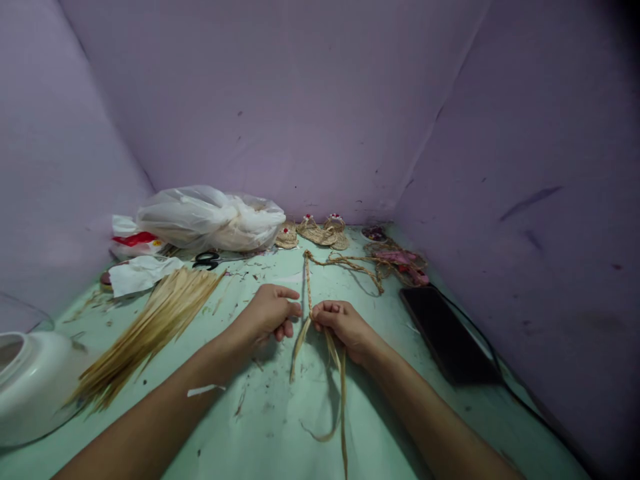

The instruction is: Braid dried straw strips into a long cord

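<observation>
Our braid (308,285) lies left of the phone (445,333), with loose strands (343,400). Our right hand (346,328) pinches its near end shut; our left hand (273,312), half open and seemingly empty, is farther from the phone. We should pinch firmly, keeping each strand flat and snug.

Single head-worn view. Faces forward and down over green table (265,420). Left hand (274,312) and right hand (347,328) near, mid-view; forearms (160,407) enter from bottom edge; back wall (300,113) farther, fills top.
</observation>
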The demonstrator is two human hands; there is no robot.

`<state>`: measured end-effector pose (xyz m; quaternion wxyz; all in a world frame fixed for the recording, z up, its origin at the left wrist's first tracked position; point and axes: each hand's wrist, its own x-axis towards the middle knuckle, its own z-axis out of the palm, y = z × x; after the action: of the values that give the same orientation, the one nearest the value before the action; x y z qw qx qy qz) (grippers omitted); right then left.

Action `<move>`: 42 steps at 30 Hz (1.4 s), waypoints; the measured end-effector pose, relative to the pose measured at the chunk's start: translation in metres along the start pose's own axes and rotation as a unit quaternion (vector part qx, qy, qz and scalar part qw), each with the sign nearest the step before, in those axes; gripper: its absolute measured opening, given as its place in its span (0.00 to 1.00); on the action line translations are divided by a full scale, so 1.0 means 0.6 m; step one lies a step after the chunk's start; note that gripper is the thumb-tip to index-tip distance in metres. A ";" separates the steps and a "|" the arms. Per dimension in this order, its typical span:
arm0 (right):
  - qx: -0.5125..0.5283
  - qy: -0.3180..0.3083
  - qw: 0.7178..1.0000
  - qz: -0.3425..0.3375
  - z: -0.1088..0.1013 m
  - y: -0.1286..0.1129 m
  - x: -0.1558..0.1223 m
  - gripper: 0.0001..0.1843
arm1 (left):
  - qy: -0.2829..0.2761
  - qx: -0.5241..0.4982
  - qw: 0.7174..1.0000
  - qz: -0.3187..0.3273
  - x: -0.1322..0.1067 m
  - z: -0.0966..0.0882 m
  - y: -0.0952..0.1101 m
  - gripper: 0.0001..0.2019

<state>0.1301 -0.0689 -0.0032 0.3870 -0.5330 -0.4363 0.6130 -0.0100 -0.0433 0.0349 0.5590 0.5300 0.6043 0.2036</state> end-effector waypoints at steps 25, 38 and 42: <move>0.012 -0.072 0.995 0.073 -0.019 -0.022 -0.007 0.08 | -0.043 0.054 0.994 0.090 0.030 0.019 -0.037 0.04; -0.065 0.037 0.997 0.010 -0.002 -0.011 0.005 0.05 | -0.046 0.012 0.993 0.104 0.030 0.023 -0.040 0.04; 0.032 0.022 0.999 0.016 0.012 -0.015 -0.002 0.11 | -0.070 -0.039 0.991 0.103 0.026 0.022 -0.034 0.05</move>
<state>0.1229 -0.0681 0.0063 0.4034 -0.5407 -0.3991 0.6209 -0.0041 -0.0417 0.0067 0.5959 0.5803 0.4978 0.2457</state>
